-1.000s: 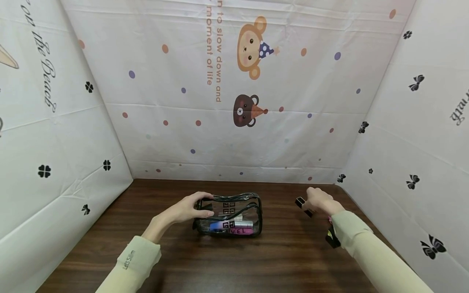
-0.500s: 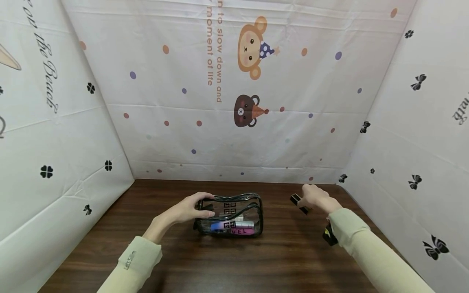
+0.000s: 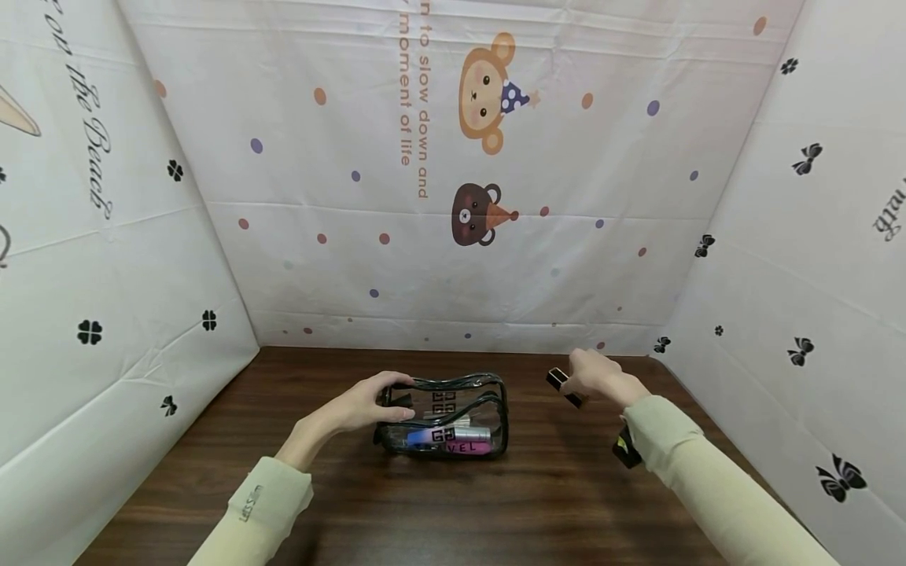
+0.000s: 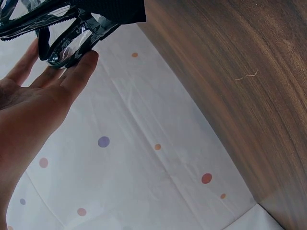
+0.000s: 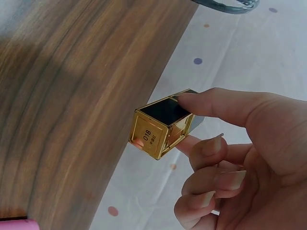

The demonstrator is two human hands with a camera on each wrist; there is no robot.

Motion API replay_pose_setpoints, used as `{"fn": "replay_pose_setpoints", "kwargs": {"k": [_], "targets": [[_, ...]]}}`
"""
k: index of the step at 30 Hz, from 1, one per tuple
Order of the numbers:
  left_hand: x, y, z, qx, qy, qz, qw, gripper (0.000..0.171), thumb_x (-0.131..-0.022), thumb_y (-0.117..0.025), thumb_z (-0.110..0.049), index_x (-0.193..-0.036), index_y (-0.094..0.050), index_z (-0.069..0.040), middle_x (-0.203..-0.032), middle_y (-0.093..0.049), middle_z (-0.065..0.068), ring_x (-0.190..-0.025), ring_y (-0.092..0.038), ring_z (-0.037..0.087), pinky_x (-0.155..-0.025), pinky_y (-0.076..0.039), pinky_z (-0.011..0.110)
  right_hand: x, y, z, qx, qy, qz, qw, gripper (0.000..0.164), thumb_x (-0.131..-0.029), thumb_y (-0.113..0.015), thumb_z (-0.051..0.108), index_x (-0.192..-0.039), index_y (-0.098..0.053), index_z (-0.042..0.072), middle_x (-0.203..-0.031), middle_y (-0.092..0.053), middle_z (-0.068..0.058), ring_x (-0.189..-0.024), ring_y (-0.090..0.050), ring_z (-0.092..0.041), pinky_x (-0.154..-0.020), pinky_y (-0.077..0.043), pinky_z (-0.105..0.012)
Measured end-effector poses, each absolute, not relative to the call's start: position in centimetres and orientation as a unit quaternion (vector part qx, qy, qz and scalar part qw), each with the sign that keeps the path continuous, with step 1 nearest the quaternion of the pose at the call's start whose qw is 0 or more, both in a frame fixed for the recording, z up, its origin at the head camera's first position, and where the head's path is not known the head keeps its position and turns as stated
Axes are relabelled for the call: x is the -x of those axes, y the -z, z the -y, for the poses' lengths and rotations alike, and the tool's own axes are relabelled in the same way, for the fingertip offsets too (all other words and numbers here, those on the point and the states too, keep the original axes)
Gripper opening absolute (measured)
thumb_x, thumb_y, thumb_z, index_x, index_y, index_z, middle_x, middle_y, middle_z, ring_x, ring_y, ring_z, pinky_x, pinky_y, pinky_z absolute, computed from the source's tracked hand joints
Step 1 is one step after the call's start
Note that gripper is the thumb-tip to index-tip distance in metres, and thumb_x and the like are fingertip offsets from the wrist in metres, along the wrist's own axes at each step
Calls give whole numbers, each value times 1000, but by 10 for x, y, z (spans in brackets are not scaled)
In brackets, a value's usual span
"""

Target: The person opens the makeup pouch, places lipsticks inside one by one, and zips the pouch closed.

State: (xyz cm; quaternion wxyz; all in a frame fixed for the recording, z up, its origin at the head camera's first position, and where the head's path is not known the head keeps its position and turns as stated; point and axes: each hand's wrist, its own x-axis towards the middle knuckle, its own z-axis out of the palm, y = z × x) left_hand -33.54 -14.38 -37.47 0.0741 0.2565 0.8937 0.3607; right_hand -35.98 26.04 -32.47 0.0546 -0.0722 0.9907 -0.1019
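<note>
The head view shows my left hand (image 3: 368, 402) gripping the left end of a clear cosmetic bag (image 3: 506, 420) with black piping, thumb in front and fingers over the top edge. Through its clear front show a blue tube with a silver cap (image 3: 472, 434) and a pink item (image 3: 467, 448). To the right, my right hand (image 3: 602, 376) pinches a black-and-gold lipstick (image 3: 557, 379) between thumb and fingers. Its gold base, marked 01B, faces the right wrist view, where the other fingers curl loosely. In the left wrist view, fingertips meet the bag's black edge (image 4: 72, 60).
A pink item (image 5: 19, 224) lies at the corner of the right wrist view. Below the right cuff shows a small black thing (image 3: 626, 448) with a yellow-green patch. Printed white sheeting (image 3: 396, 267) walls the brown wooden table (image 3: 453, 511) at the back and sides.
My right hand has moved left with the lipstick, nearer the bag and slightly farther back. The left hand and the bag have stayed put.
</note>
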Motion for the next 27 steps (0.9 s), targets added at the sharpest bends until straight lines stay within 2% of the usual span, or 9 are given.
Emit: {"fn": "replay_pose_setpoints", "kwargs": {"k": [10,17,27], "targets": [[336,375,144,-255,-359,-895,74,61,-87,-67,-49,-140,-48,-24,-151,-40,7,-139,-38,33,-106,-38,56,358,313,-243,97,94,-990,45,45,-84,-73,23,-53,-42,19,-47,-32,7,-47,-29,-9,-47,-24,-24],[336,375,144,-254,-359,-895,74,61,-87,-67,-49,-140,-48,-25,-151,-40,6,-140,-38,33,-106,-38,56,357,307,-228,110,108,-986,56,47,-85,-73,21,-51,-40,19,-45,-25,8,-44,-19,-7,-44,-18,-23],[336,375,145,-259,-358,-894,78,62,-88,-65,-49,-141,-47,-22,-151,-38,9,-140,-37,35,-106,-38,57,360,298,-208,118,109,-985,58,49,-84,-73,23,-49,-39,19,-43,-30,7,-42,-22,-8,-44,-19,-24]]}}
